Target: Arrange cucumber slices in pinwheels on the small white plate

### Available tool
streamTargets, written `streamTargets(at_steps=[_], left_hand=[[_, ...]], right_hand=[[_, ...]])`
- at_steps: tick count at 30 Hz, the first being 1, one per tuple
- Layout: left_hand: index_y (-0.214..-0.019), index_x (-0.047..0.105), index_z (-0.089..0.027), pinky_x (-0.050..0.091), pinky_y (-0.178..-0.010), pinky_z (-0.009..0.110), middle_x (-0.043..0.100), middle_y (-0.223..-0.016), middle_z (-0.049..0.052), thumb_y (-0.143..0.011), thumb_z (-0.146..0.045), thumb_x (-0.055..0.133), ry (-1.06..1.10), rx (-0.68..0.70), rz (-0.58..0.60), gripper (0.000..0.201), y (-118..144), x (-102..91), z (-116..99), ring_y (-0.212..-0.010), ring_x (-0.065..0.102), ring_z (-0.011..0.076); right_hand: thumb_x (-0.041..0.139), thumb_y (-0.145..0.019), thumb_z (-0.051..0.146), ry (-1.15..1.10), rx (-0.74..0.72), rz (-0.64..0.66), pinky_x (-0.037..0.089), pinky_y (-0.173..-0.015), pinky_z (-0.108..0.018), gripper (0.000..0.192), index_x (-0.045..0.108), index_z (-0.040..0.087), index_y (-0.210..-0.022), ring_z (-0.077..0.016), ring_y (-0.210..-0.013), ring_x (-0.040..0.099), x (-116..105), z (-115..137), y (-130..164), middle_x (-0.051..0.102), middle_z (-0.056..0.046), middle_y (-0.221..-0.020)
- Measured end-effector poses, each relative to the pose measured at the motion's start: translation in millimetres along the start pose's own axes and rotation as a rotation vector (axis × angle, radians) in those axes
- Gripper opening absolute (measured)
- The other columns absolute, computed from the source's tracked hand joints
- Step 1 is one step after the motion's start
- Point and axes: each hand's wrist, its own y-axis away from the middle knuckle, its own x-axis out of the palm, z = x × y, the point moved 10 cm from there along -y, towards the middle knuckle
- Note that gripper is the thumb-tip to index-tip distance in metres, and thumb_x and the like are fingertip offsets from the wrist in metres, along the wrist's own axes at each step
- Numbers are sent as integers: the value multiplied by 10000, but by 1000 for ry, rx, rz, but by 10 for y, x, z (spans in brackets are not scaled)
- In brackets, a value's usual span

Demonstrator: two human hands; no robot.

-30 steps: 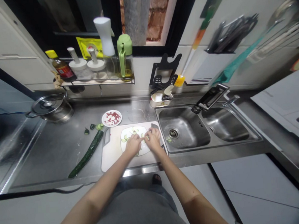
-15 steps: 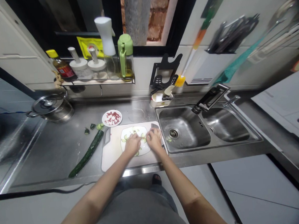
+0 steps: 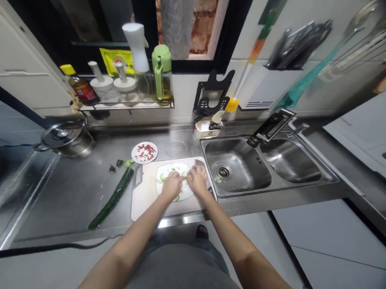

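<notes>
A white plate (image 3: 159,189) with several thin cucumber slices (image 3: 162,177) rests on a white cutting board (image 3: 144,202) at the counter's front edge. My left hand (image 3: 171,186) and my right hand (image 3: 198,180) hover over the plate with curled fingers, fingertips meeting on pale slices between them. A knife (image 3: 199,163) lies along the board's right edge, mostly hidden under my right hand. A long whole cucumber (image 3: 113,197) lies on the steel counter left of the board.
A small dish of red bits (image 3: 144,152) and cut cucumber ends (image 3: 118,164) sit behind the board. A lidded pot (image 3: 65,139) stands far left. A double sink (image 3: 243,169) with a faucet (image 3: 270,126) lies right. Bottles (image 3: 136,65) line a wall shelf.
Both hands shifted slightly over the plate, fingers working at the slices; nothing else has moved.
</notes>
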Motion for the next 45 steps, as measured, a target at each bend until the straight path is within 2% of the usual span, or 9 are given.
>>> streamTargets(at_steps=[13,19,24,28,33,36,39,42,45], left_hand=[[-1152,700,-269,455,-952,368,574,-1057,76,-890,-163,495,18,-8,-13,349,13,-15,17,-1082,478,236],[-1126,701,-246,458,-940,363,579,-1049,83,-894,-164,481,21,-12,-30,329,27,-42,9,-1086,481,238],[-1104,708,-240,452,-942,362,588,-1056,78,-899,-188,486,66,-11,-109,307,96,-146,13,-1046,497,230],[-1100,715,-240,455,-921,358,610,-1020,74,-899,-195,490,136,-16,-200,305,239,-281,106,-1007,515,224],[-1091,720,-225,462,-891,350,635,-1005,77,-899,-213,497,180,-90,-285,295,467,-488,453,-992,539,225],[-1096,716,-222,461,-887,349,652,-1003,74,-906,-238,485,163,-193,-305,299,561,-622,830,-999,554,232],[-1131,707,-201,444,-915,367,662,-1064,97,-892,-225,481,58,-369,-364,329,646,-817,1297,-1043,550,259],[-1109,719,-214,432,-908,371,664,-1051,109,-900,-243,471,-39,-486,-323,326,663,-916,1639,-1041,547,273],[-1075,733,-250,416,-898,374,656,-1027,106,-916,-252,448,-110,-515,-248,326,623,-936,1779,-1038,543,273]], right_hand=[[538,-849,219,-38,9,-97,278,-1027,-426,150,670,198,-915,-290,-1188,357,-146,-29,5,515,-108,-1234],[552,-846,237,-53,-6,-86,264,-1051,-445,132,668,197,-895,-296,-1203,356,-152,30,23,516,-107,-1226],[535,-874,266,-92,-38,-121,266,-1066,-463,153,672,196,-883,-302,-1217,349,-243,175,61,518,-109,-1233],[538,-862,247,-149,-104,-189,291,-1063,-468,141,671,202,-848,-299,-1201,360,-386,341,124,526,-99,-1196],[543,-864,252,-210,-152,-239,315,-1042,-486,138,672,212,-833,-303,-1191,369,-513,468,229,534,-92,-1178],[553,-861,246,-242,-184,-248,323,-1031,-487,129,670,208,-825,-300,-1177,383,-547,515,295,544,-95,-1158],[551,-863,243,-265,-200,-249,322,-1030,-491,136,671,202,-812,-298,-1169,387,-550,531,345,551,-101,-1141],[547,-868,243,-276,-207,-251,322,-1026,-492,149,670,201,-795,-299,-1162,389,-535,533,374,561,-106,-1120],[549,-866,240,-274,-219,-259,327,-1017,-490,148,667,200,-786,-296,-1147,401,-520,536,394,568,-108,-1105]])
